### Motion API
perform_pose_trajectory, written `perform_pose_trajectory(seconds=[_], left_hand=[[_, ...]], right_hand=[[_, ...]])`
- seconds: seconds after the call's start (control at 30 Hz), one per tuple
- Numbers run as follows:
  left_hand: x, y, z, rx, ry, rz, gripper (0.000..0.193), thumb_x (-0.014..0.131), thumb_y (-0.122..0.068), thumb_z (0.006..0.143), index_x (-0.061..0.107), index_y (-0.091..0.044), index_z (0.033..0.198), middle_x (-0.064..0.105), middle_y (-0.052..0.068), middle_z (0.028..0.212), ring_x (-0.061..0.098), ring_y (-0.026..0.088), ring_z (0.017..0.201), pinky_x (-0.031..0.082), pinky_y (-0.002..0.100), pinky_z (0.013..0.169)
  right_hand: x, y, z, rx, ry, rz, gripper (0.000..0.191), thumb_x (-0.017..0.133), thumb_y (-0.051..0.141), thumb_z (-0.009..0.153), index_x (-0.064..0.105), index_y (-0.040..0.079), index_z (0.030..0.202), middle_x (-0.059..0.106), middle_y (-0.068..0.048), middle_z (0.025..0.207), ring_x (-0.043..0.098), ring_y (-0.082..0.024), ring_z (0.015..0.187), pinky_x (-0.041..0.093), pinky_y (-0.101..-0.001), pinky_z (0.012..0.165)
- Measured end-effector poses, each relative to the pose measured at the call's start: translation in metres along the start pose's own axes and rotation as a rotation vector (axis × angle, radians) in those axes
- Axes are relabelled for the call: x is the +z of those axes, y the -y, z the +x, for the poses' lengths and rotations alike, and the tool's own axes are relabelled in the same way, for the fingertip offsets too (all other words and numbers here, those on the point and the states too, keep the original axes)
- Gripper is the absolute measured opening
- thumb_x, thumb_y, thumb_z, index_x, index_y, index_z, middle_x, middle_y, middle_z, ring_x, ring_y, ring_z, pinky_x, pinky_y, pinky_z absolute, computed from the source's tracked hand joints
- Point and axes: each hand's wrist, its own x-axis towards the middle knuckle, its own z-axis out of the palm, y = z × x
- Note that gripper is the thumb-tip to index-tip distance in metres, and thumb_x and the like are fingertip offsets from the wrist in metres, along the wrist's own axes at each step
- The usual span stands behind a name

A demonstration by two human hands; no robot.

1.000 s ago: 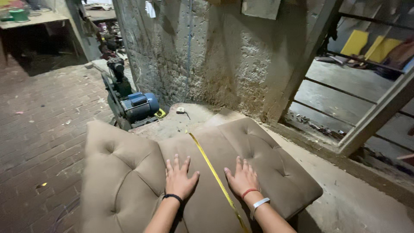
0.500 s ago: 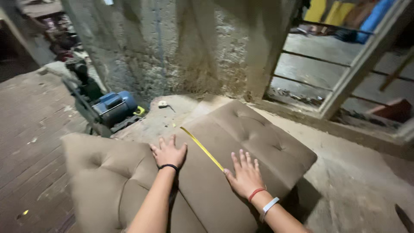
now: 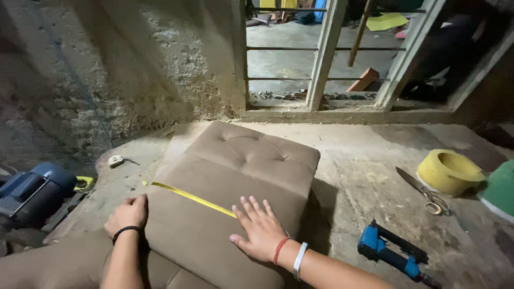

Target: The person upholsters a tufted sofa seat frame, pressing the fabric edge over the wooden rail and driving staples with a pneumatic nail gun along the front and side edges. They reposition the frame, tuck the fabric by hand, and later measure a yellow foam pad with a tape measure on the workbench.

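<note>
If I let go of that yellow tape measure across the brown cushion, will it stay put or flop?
The tape measure looks thin and floppy, so it would likely sag if lifted. It lies flat on the cushion, pinned under the right hand; freed, it may slide. The left hand grips the cushion's edge, which seems soft.

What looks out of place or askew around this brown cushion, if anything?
The yellow measuring tape runs slantwise across the tufted brown cushion, not square to its edges, pinned under the right hand; the left hand grips the cushion's edge. Open scissors and a blue staple gun lie loose on the dusty concrete floor.
</note>
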Motion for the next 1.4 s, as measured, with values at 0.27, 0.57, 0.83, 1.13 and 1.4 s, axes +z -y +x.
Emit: perform_pose_trajectory(seconds=[0.27, 0.57, 0.83, 1.13, 1.4], left_hand=[[0.017, -0.028, -0.078, 0.388, -0.234, 0.332, 0.066, 0.046, -0.055, 0.095, 0.054, -0.016, 0.147, 0.051, 0.012, 0.154, 0.047, 0.032, 0.144, 0.036, 0.052, 0.118], [0.041, -0.085, -0.18, 0.522, -0.159, 0.257, 0.082, 0.046, -0.064, 0.091, 0.031, -0.018, 0.158, 0.025, 0.015, 0.165, 0.022, 0.035, 0.152, 0.016, 0.054, 0.121], [0.055, -0.084, -0.197, 0.455, -0.254, 0.215, 0.071, 0.046, -0.057, 0.094, 0.039, -0.022, 0.155, 0.033, 0.011, 0.163, 0.029, 0.032, 0.15, 0.02, 0.055, 0.121], [0.082, -0.066, -0.249, 0.308, -0.447, 0.03, 0.059, 0.051, -0.047, 0.098, 0.05, -0.02, 0.15, 0.038, 0.021, 0.16, 0.031, 0.044, 0.148, 0.026, 0.056, 0.119], [0.098, -0.05, -0.286, 0.217, -0.536, 0.079, 0.06, 0.05, -0.044, 0.101, 0.046, -0.015, 0.153, 0.037, 0.027, 0.158, 0.038, 0.044, 0.145, 0.034, 0.051, 0.116]], right_hand=[[-0.01, 0.001, 0.001, 0.033, 0.056, -0.039, 0.083, 0.046, 0.058, 0.098, 0.024, 0.007, 0.16, 0.015, -0.024, 0.166, 0.009, -0.043, 0.154, 0.005, -0.0617, 0.121], [-0.018, 0.016, 0.015, 0.018, 0.153, -0.04, 0.086, 0.046, 0.061, 0.096, 0.02, 0.01, 0.16, 0.01, -0.019, 0.168, 0.005, -0.043, 0.155, 0.003, -0.0709, 0.118], [-0.008, 0.002, 0.023, -0.105, 0.113, -0.05, 0.084, 0.05, 0.056, 0.094, 0.024, 0.011, 0.16, 0.015, -0.02, 0.167, 0.01, -0.042, 0.154, 0.005, -0.0718, 0.117], [0.012, -0.033, 0.014, -0.467, -0.006, 0.024, 0.079, 0.055, 0.053, 0.091, 0.039, 0.009, 0.154, 0.031, -0.02, 0.163, 0.024, -0.038, 0.152, 0.015, -0.0621, 0.121], [0.02, -0.044, 0.013, -0.651, -0.028, 0.087, 0.092, 0.064, 0.06, 0.082, 0.035, 0.012, 0.155, 0.028, -0.02, 0.163, 0.024, -0.038, 0.151, 0.014, -0.061, 0.12]])
